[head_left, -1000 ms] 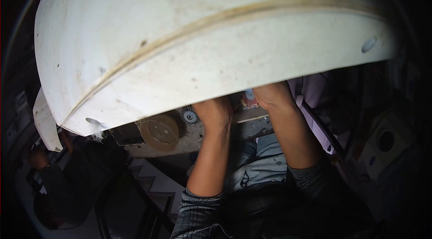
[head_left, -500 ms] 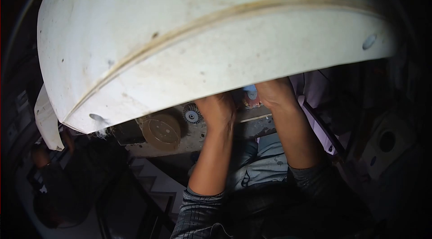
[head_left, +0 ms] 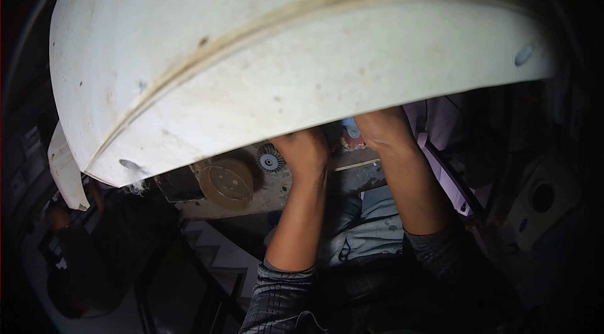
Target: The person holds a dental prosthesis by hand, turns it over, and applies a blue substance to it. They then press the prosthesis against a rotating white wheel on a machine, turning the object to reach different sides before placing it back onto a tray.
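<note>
A large white curved cover (head_left: 283, 70) with a brownish seam fills the upper view and hides the fingers of both hands. Below its edge, my left hand (head_left: 305, 150) shows only its back and wrist, close to a round toothed metal wheel (head_left: 270, 159). My right hand (head_left: 382, 128) is likewise cut off by the cover's edge. Beside it, between the two hands, lie a small blue piece (head_left: 351, 126) and a reddish piece (head_left: 352, 141). What either hand holds, if anything, is hidden.
On the worn bench (head_left: 277, 190) stands a round yellowish tub (head_left: 225, 184), left of the wheel. A thin light stick (head_left: 355, 165) lies near the bench's front edge. Another person (head_left: 82, 252) is in the dark at lower left. A pale box with a round hole (head_left: 531, 205) stands at right.
The white cover's seam and holes have shifted slightly in view, with the seam a little higher. Both hands have stayed almost in place.
</note>
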`<state>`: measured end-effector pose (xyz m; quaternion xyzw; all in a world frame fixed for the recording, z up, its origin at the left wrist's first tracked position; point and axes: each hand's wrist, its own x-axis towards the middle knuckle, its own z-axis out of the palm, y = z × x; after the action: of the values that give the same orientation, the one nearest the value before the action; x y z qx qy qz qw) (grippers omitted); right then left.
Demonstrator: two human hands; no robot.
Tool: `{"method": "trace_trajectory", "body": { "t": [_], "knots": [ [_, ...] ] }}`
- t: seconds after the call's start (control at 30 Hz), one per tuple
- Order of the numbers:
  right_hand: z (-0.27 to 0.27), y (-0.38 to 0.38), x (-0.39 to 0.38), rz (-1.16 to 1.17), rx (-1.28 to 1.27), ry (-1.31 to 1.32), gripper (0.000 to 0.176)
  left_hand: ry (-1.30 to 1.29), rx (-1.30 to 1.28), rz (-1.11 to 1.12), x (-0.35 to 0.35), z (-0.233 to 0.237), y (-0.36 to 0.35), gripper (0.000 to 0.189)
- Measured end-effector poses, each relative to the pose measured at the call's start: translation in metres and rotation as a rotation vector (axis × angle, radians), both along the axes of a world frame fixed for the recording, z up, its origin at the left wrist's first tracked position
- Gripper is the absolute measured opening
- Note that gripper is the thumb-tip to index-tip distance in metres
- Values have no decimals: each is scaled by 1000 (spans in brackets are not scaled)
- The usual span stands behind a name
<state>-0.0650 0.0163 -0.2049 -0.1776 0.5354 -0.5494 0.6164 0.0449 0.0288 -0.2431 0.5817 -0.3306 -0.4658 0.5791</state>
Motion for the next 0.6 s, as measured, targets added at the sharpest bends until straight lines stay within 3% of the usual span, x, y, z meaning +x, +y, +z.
{"method": "trace_trajectory", "body": {
  "t": [0.2,0.4,0.6],
  "knots": [
    [-9,1,-7,84,35,31,28,203,58,78,-7,5,0,7],
    [-16,1,-4,55,-3,-69,26,449,81,-5,-10,19,-1,7],
    [-12,1,-7,119,80,-28,25,491,66,-38,-8,21,-1,7]
  ]
}}
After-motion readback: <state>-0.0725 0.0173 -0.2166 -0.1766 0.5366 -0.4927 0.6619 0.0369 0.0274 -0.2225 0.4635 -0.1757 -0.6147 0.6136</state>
